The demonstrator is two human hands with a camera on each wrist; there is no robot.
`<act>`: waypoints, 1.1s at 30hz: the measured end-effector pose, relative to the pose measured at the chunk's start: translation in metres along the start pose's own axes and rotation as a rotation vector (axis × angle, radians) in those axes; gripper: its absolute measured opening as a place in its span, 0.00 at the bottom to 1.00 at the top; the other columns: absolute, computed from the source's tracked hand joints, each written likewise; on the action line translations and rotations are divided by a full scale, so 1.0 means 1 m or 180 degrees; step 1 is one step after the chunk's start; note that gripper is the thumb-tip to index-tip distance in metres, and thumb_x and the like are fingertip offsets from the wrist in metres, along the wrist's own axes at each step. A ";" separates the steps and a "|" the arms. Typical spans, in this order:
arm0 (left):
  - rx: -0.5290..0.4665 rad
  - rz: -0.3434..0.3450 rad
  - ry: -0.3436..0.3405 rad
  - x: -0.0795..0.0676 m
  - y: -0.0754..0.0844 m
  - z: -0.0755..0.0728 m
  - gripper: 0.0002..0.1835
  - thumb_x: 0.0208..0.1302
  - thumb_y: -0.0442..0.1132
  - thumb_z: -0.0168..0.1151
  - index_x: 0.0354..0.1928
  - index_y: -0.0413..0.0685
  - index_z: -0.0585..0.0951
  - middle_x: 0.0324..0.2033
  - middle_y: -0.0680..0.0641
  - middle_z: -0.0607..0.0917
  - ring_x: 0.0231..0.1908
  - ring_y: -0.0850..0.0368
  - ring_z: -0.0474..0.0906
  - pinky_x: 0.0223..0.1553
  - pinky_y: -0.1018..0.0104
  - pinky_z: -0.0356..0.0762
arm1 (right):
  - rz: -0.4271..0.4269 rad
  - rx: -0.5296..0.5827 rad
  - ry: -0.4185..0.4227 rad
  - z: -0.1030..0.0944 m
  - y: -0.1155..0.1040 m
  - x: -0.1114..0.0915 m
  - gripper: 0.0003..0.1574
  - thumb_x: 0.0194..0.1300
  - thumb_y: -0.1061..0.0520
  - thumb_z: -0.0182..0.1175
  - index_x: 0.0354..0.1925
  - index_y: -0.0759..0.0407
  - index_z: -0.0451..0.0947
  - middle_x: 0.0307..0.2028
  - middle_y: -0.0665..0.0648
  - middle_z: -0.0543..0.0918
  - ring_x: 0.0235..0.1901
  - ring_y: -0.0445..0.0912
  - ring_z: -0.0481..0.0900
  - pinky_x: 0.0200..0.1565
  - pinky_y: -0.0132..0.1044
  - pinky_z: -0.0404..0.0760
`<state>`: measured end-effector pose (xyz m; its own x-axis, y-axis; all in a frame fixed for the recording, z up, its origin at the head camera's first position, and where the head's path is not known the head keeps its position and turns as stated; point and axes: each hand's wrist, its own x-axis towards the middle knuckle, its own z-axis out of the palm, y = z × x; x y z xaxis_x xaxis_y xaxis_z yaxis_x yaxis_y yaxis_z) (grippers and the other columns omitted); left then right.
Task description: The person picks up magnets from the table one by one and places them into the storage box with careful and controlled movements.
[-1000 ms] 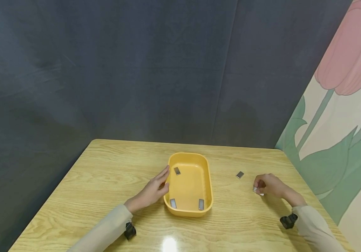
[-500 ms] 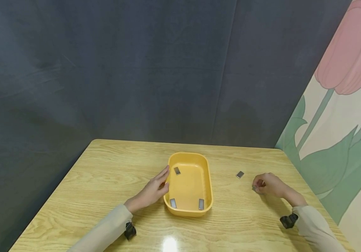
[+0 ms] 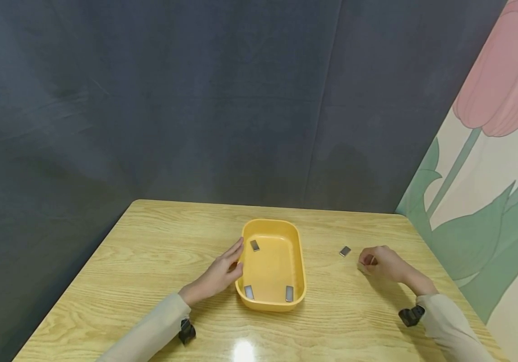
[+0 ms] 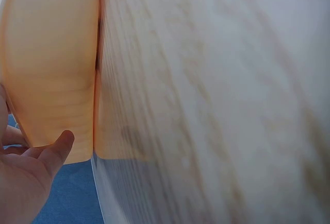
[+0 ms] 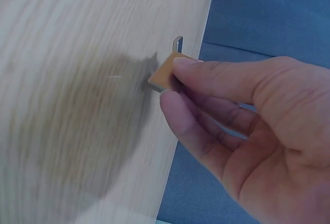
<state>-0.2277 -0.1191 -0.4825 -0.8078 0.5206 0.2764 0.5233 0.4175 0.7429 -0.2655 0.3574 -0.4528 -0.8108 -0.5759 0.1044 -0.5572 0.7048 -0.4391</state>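
In the head view my left hand [image 3: 218, 275] lies along the left side of a yellow plastic tray [image 3: 301, 261], fingers mostly straight, touching its wall. Three small silver metal rectangles lie inside: one metal rectangle [image 3: 255, 245] at the far left, another metal rectangle [image 3: 249, 292] at the near left, a third metal rectangle [image 3: 289, 293] at the near right. Right of the tray, my right hand [image 3: 383, 264] pinches a small shiny rectangular metal piece [image 5: 166, 73] between thumb and fingertips, low over the table. Fingers mostly hide it in the head view.
One more metal rectangle [image 3: 345, 251] lies on the wood-grain table [image 3: 173, 236] between the tray and my right hand. A dark blue curtain [image 3: 223, 110] hangs behind the table. On the right stands a wall [image 3: 481, 201] painted with a tulip.
The metal piece under my right hand has come up into the fingers and turned out of sight in the head view. That hand has shifted slightly left. My left hand stays put.
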 end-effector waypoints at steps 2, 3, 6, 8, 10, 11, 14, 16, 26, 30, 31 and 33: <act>0.0012 -0.0001 0.0007 0.000 0.000 0.000 0.30 0.75 0.30 0.49 0.73 0.28 0.54 0.76 0.35 0.48 0.71 0.41 0.54 0.61 0.62 0.72 | 0.0001 -0.0019 0.0017 0.000 -0.002 0.001 0.09 0.57 0.72 0.67 0.34 0.60 0.82 0.29 0.52 0.84 0.29 0.41 0.81 0.28 0.33 0.81; 0.0021 -0.0001 0.0011 0.000 -0.001 0.000 0.30 0.75 0.30 0.49 0.73 0.29 0.54 0.76 0.35 0.48 0.71 0.41 0.54 0.61 0.62 0.72 | 0.0001 -0.0016 0.0016 0.000 -0.003 0.002 0.10 0.56 0.72 0.68 0.34 0.61 0.82 0.29 0.53 0.84 0.29 0.42 0.81 0.28 0.34 0.81; 0.0046 0.0015 0.0018 0.000 0.000 0.000 0.30 0.75 0.31 0.50 0.73 0.28 0.54 0.76 0.34 0.48 0.71 0.41 0.54 0.61 0.61 0.72 | -0.0002 0.0006 0.0007 0.001 -0.005 0.002 0.11 0.56 0.73 0.68 0.36 0.62 0.82 0.29 0.54 0.84 0.29 0.43 0.81 0.28 0.34 0.81; 0.0037 -0.0010 0.0003 0.001 0.000 -0.001 0.30 0.75 0.32 0.49 0.73 0.29 0.54 0.76 0.35 0.48 0.71 0.42 0.53 0.61 0.62 0.71 | -0.0020 0.0015 0.0007 0.001 -0.005 0.003 0.12 0.55 0.74 0.67 0.37 0.63 0.82 0.29 0.54 0.84 0.29 0.44 0.81 0.28 0.34 0.81; 0.0018 -0.0046 -0.0009 0.001 0.000 -0.001 0.30 0.75 0.32 0.50 0.73 0.29 0.54 0.76 0.36 0.48 0.72 0.43 0.53 0.61 0.63 0.71 | -0.0055 -0.0007 0.0024 0.002 -0.005 0.004 0.12 0.55 0.74 0.67 0.38 0.64 0.82 0.29 0.54 0.84 0.29 0.44 0.80 0.28 0.34 0.81; 0.0008 -0.0057 -0.0014 0.001 0.000 -0.001 0.30 0.75 0.32 0.50 0.73 0.29 0.54 0.76 0.36 0.47 0.72 0.43 0.53 0.61 0.63 0.71 | -0.0064 -0.0022 0.0037 0.002 -0.005 0.005 0.12 0.55 0.74 0.67 0.38 0.64 0.82 0.29 0.54 0.84 0.29 0.43 0.80 0.28 0.34 0.81; -0.0021 -0.0095 -0.0038 0.000 0.000 -0.001 0.30 0.75 0.32 0.50 0.73 0.31 0.54 0.76 0.38 0.47 0.72 0.45 0.53 0.61 0.65 0.71 | -0.0101 -0.0073 0.0092 0.003 -0.006 0.008 0.12 0.56 0.74 0.67 0.39 0.64 0.83 0.29 0.54 0.84 0.28 0.42 0.80 0.28 0.34 0.81; -0.0033 -0.0083 -0.0036 0.000 0.000 0.000 0.30 0.75 0.32 0.50 0.73 0.29 0.54 0.76 0.38 0.47 0.71 0.45 0.54 0.61 0.65 0.71 | -0.0118 -0.0080 0.0104 0.003 -0.007 0.010 0.11 0.57 0.73 0.67 0.40 0.65 0.83 0.29 0.54 0.84 0.28 0.42 0.81 0.28 0.35 0.82; -0.0069 -0.0111 -0.0050 0.001 0.000 0.000 0.31 0.75 0.32 0.50 0.74 0.32 0.53 0.77 0.40 0.46 0.72 0.47 0.54 0.61 0.66 0.71 | -0.0034 -0.0004 0.0031 0.005 -0.015 0.018 0.11 0.61 0.69 0.65 0.43 0.66 0.85 0.30 0.54 0.84 0.27 0.41 0.81 0.28 0.34 0.81; -0.0063 -0.0111 -0.0048 0.001 0.000 -0.001 0.31 0.75 0.32 0.50 0.74 0.31 0.53 0.77 0.39 0.46 0.72 0.46 0.54 0.61 0.66 0.71 | -0.0038 -0.0001 0.0092 0.006 -0.016 0.022 0.10 0.60 0.70 0.65 0.42 0.64 0.85 0.30 0.52 0.84 0.27 0.40 0.80 0.28 0.33 0.81; -0.0064 -0.0105 -0.0047 0.001 0.000 -0.001 0.31 0.75 0.32 0.50 0.74 0.30 0.53 0.77 0.39 0.46 0.72 0.46 0.54 0.61 0.65 0.71 | -0.0040 0.0009 0.0100 0.006 -0.016 0.023 0.10 0.60 0.70 0.65 0.42 0.64 0.85 0.30 0.52 0.84 0.27 0.40 0.80 0.27 0.33 0.81; -0.0057 -0.0100 -0.0046 0.001 0.000 -0.001 0.31 0.75 0.32 0.50 0.73 0.30 0.53 0.77 0.39 0.46 0.72 0.46 0.54 0.61 0.65 0.71 | -0.0034 0.0015 0.0104 0.006 -0.017 0.025 0.11 0.60 0.71 0.65 0.42 0.64 0.85 0.30 0.51 0.84 0.27 0.39 0.79 0.27 0.32 0.80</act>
<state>-0.2288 -0.1193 -0.4822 -0.8198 0.5181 0.2441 0.4926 0.4205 0.7619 -0.2754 0.3280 -0.4484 -0.8103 -0.5696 0.1381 -0.5651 0.6967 -0.4419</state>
